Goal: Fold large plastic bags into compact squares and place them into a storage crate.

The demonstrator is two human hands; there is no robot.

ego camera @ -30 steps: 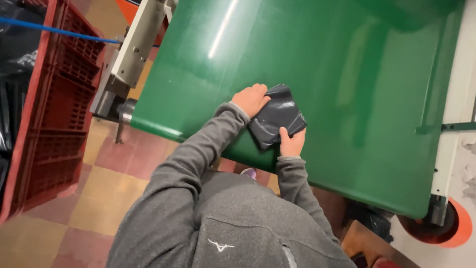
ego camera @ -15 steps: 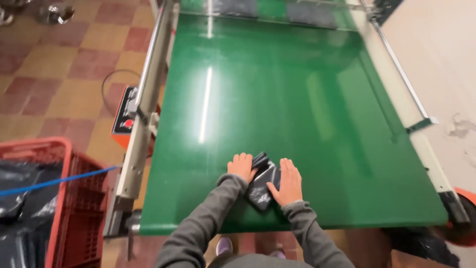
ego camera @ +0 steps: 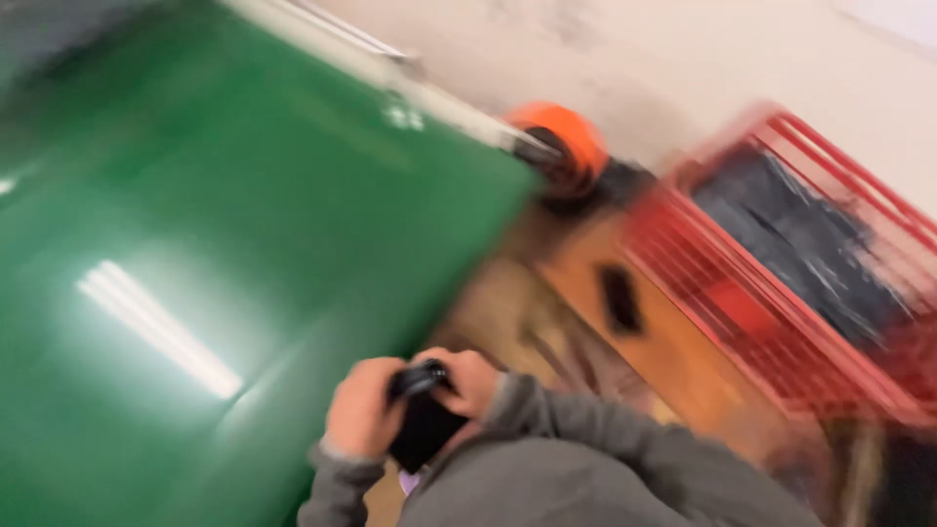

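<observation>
The picture is motion-blurred. My left hand (ego camera: 353, 418) and my right hand (ego camera: 472, 379) are close together at the near edge of the green conveyor belt (ego camera: 195, 195). Both grip a black folded item (ego camera: 420, 434), which hangs between them just off the belt's edge, in front of my chest. Grey sleeves cover both arms. The item's exact shape is too smeared to tell.
To the right stands a red crate (ego camera: 781, 332) with dark bagged items inside. A brown cardboard box (ego camera: 634, 332) sits between the crate and the belt. An orange roller end (ego camera: 564, 137) marks the belt's far corner, with pale floor beyond.
The view has swung sharply to the right. The black item, pressed flat on the belt before, is now lifted off its edge between both hands.
</observation>
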